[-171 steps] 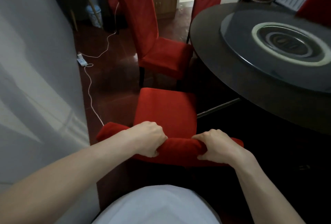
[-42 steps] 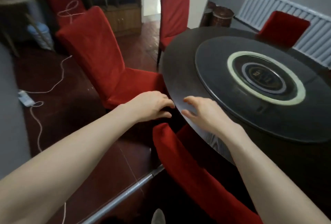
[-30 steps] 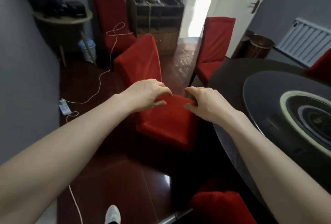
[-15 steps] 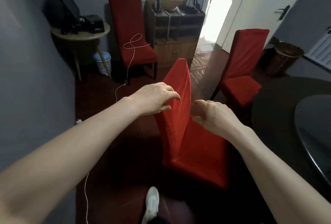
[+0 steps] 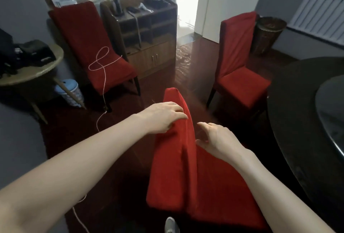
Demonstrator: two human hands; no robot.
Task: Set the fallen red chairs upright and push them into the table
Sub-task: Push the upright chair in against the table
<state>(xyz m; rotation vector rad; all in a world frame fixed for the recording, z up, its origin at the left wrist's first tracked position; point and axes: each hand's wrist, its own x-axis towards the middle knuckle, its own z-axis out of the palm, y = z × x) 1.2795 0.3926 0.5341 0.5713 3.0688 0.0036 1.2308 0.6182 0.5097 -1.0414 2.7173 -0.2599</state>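
A red chair (image 5: 173, 167) stands upright right in front of me, its tall backrest edge-on and its seat pointing right toward the dark round table (image 5: 297, 121). My left hand (image 5: 163, 115) lies over the upper edge of the backrest, fingers curled across it and thumb on the near side. My right hand (image 5: 217, 139) hovers just right of the backrest above the seat, fingers apart and holding nothing. A second red chair (image 5: 240, 87) stands upright farther back, its seat close to the table's rim.
A third red chair (image 5: 89, 46) stands by the far wall with a white cable (image 5: 101, 61) draped over it and trailing across the floor. Around it are a wooden cabinet (image 5: 149, 33), a small round side table (image 5: 33, 72), a blue bin (image 5: 68, 91) and a wicker basket (image 5: 268, 33). My shoe (image 5: 171, 225) is near the chair.
I turned away from the pushed-in chair and stepped toward this one. Both hands came closer; my left hand has come down onto the backrest's top edge.
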